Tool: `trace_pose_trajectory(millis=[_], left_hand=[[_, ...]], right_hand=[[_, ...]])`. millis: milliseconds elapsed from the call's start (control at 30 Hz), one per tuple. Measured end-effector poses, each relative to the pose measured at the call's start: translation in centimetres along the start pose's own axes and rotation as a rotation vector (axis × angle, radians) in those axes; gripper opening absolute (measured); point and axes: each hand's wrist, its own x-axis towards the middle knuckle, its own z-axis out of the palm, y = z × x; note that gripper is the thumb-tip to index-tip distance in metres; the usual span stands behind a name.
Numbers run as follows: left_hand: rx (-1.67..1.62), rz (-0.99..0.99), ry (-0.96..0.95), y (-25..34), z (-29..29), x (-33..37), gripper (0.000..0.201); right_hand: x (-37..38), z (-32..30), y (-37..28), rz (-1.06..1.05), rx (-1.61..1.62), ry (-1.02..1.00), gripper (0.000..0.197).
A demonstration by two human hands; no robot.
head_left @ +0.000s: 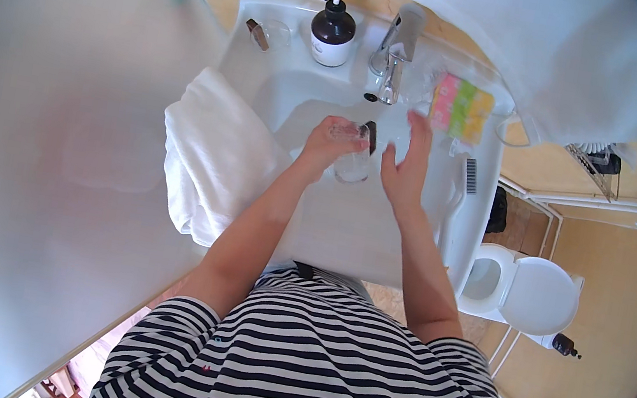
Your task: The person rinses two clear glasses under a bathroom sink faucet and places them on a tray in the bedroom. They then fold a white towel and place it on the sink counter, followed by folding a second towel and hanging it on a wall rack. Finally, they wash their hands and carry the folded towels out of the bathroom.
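Observation:
My left hand is wrapped round a clear drinking glass, tilted over the white sink. Just right of it, my right hand is apart from the glass, with thumb and fingers spread and nothing between them. Behind the glass, close to its rim, is a small dark shape; I cannot tell what it is. The chrome tap stands beyond both hands.
A dark pump bottle stands behind the basin. To the right are a pink, green and yellow sponge pack and a white-handled brush. A white towel drapes over the left edge. A toilet stands at right.

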Motion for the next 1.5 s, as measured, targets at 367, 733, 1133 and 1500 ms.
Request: trace_pose_trajectory(millis=[367,733,1133,1500], left_hand=[[-0.126,-0.149,-0.559,1.0,-1.1,-0.9,0.061],[0.742,0.397,0.556,4.7,-10.4,4.1,0.056],[1.213,0.610,0.186,14.8,-19.2,8.4,0.043],[1.074,0.409,0.077,16.0,-17.3,7.9,0.022]], right_hand=[[-5.0,-0.7,3.5,0.848,1.173,-0.231,0.007],[-4.2,-3.9,-0.7,0.559,-0.026,-0.241,0.029],[-2.0,-7.6,-4.2,0.421,-0.224,-0.520,0.024],[0.2,-8.7,-6.2,0.218,-0.421,-0.718,0.017]])
